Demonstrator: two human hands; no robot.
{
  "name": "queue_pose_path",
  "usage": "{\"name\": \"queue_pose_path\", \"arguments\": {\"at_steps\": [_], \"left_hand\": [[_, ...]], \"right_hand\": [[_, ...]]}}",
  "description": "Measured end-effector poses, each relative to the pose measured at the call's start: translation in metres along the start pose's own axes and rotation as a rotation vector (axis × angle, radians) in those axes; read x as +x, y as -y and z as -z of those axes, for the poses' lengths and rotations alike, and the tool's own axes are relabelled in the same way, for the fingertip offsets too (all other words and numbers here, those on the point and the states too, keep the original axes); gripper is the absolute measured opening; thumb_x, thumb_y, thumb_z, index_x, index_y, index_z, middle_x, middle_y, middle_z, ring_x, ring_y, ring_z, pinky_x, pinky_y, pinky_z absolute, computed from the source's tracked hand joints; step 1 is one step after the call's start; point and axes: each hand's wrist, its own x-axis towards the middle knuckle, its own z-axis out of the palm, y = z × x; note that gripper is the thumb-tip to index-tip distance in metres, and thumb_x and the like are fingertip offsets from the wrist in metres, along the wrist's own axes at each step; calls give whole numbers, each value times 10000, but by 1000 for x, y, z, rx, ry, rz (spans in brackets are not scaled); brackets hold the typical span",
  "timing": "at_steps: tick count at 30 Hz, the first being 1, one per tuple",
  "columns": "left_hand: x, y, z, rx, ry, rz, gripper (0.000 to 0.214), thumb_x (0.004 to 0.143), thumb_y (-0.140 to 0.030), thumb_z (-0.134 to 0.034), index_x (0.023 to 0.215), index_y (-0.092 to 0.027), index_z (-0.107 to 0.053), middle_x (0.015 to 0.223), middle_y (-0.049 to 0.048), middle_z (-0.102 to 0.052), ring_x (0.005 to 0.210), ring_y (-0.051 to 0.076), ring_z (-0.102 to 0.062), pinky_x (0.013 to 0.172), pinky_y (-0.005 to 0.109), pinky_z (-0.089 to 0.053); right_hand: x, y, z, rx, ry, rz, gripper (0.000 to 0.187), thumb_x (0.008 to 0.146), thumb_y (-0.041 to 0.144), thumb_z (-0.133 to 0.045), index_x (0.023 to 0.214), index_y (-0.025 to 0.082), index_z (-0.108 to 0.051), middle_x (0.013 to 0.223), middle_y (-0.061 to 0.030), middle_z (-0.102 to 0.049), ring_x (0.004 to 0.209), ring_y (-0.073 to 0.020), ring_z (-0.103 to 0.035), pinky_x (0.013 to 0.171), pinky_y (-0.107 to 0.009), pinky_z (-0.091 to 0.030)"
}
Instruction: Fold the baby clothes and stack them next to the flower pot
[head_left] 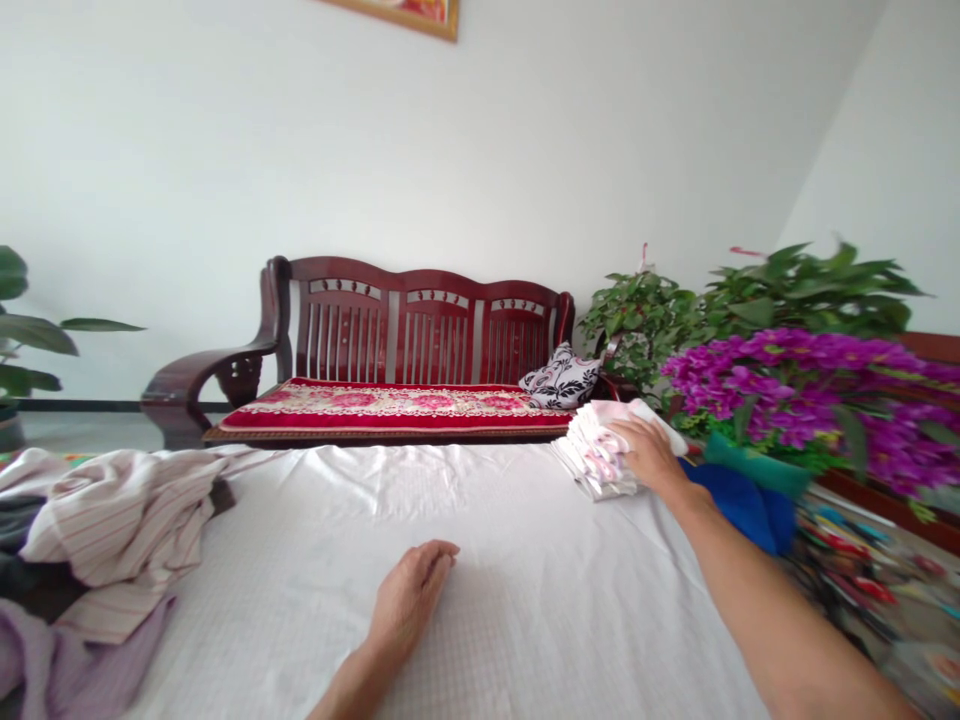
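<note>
Over the middle of the white tablecloth [300, 590] is my left hand [412, 590], its fingers loosely curled together with nothing visible in them. My right arm reaches to the far right, where my right hand [651, 452] lies on a stack of folded cloths [592, 450]. Its fingers stretch across the top; their undersides are hidden. White with pink patches, the stack stands near the far edge. A heap of loose clothes sits at the left, with a striped cream garment [127, 510] over dark cloth and a lilac garment [82, 660] in front.
Behind the table stands a dark red wooden bench [405, 330] with a red patterned cover and a patterned cushion [562, 378]. Purple flowers [810, 390], a blue item [742, 500] and blurred small items [870, 570] are at the right. A leafy plant [30, 335] stands at left.
</note>
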Motion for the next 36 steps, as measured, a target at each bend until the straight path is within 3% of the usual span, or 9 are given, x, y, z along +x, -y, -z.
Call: {"name": "queue_pose_path", "arguments": {"at_steps": [4,8,11,14,19,24,28,36], "left_hand": [[-1,-1,0,-7,-10,-2,324,886,-406,-467,1021,-278,-732,1042,45,-744,1031,249,-650,922,350,-448],[0,0,0,3,-1,-12,325,891,-400,-459,1019,-278,-732,1053,43,-743,1042,253,-647,928,356,-444],[0,0,0,-9,-12,-27,315,885,-399,-468,1002,-277,-735,1041,43,-745,1037,251,-648,919,348,-449],[0,1,0,-10,-11,-37,306,883,-394,-472,987,-280,-737,1036,40,-746,1036,243,-649,918,333,-448],[1,1,0,7,-2,-31,309,890,-392,-460,988,-285,-733,1043,37,-743,1045,250,-645,923,343,-442],[1,0,0,3,-1,-27,299,888,-379,-466,984,-284,-733,1041,36,-741,1038,255,-643,926,350,-441],[1,0,0,13,8,-30,312,897,-385,-454,998,-279,-729,1046,37,-737,1042,254,-642,930,353,-440],[1,0,-1,34,3,-52,306,890,-365,-455,977,-275,-735,1029,36,-746,1032,249,-648,912,339,-448]], "right_hand": [[-5,4,-5,-12,103,6,666,687,45,-484,1284,289,-650,1348,-45,-635,1337,-273,-476,1164,-493,-274],[-9,6,4,-70,47,-67,643,718,128,-522,1343,265,-591,1422,-63,-569,1365,-274,-429,1184,-482,-236],[-14,12,10,-135,-35,-247,705,746,238,-564,1443,258,-466,1518,-94,-454,1412,-340,-334,1154,-608,-214],[-21,17,6,-143,-22,-353,700,792,306,-540,1477,270,-399,1550,-107,-399,1431,-370,-277,1090,-700,-238],[-25,13,-5,-155,55,-250,712,819,192,-468,1504,330,-331,1567,-68,-377,1434,-342,-277,1074,-731,-224],[-6,0,2,-143,117,-210,702,804,81,-408,1464,319,-402,1525,-64,-446,1399,-296,-354,1093,-685,-252],[2,1,1,-157,123,-138,690,784,63,-415,1429,302,-466,1487,-69,-498,1383,-281,-385,1136,-637,-224],[-4,-7,-19,-166,190,-163,685,777,89,-461,1425,312,-477,1513,-67,-473,1414,-293,-360,1138,-572,-273]]}}
